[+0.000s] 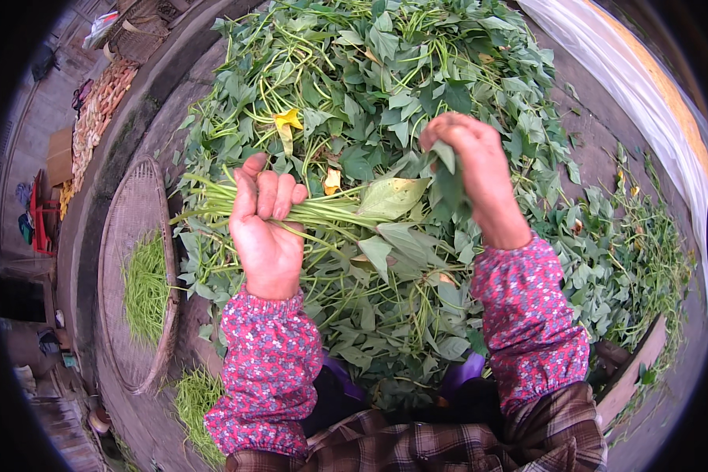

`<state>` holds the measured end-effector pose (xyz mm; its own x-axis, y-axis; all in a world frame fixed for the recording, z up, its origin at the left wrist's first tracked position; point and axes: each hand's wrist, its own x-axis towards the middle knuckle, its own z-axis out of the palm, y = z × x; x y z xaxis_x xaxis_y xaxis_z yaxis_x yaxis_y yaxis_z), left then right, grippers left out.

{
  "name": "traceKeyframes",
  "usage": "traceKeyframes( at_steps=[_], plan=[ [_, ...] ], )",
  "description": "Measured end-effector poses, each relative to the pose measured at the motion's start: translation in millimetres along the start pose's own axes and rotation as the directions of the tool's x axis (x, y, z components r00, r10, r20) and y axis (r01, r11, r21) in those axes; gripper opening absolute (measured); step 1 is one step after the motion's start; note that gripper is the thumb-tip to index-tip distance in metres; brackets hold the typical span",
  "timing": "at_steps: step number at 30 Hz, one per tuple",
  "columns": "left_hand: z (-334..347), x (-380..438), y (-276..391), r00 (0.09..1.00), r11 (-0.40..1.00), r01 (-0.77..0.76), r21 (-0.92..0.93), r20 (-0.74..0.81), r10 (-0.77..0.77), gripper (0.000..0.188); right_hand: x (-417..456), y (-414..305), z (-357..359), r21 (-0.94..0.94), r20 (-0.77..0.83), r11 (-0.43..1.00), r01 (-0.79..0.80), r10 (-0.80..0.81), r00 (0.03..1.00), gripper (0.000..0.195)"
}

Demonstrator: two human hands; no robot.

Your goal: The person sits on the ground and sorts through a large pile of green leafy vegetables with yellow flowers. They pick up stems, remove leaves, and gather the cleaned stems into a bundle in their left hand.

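Observation:
A bunch of green leaf stalks [324,211] lies across my left hand [268,227], whose fingers are curled around it, stalk ends to the left and leaves to the right. My right hand [472,171] is at the leafy end, its fingers closed on green leaves [448,177] that hang below them. Whether these leaves are still joined to the bunch cannot be told. Beneath both hands spreads a large heap of leafy vines [354,88], with a yellow leaf [287,124] on it. Both forearms wear pink floral sleeves.
At the left, a flat woven basket [115,253] holds stripped green stalks [147,286]. Another stalk pile [197,407] lies on the ground beside it. Further vines [637,253] and a wooden board [634,369] are at the right. White sheeting [643,112] runs along the upper right. Corn cobs [100,118] lie beyond the ledge.

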<state>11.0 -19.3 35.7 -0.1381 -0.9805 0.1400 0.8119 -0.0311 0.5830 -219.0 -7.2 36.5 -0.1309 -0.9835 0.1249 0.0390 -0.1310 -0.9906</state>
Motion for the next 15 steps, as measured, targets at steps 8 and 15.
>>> traceKeyframes(
  at_steps=[8, 15],
  plan=[
    [10, 0, -5, 0.994, 0.997, 0.043, -0.058, 0.100, -0.037, 0.030, -21, -15, 14, -0.345, 0.534, 0.762, 0.548, -0.321, 0.782, 0.014],
    [14, -1, -9, 0.994, 0.995, 0.072, -0.067, 0.084, -0.067, 0.030, -22, 2, 25, -0.316, 0.607, 0.781, 0.539, -0.270, 0.748, 0.014]
  ],
)
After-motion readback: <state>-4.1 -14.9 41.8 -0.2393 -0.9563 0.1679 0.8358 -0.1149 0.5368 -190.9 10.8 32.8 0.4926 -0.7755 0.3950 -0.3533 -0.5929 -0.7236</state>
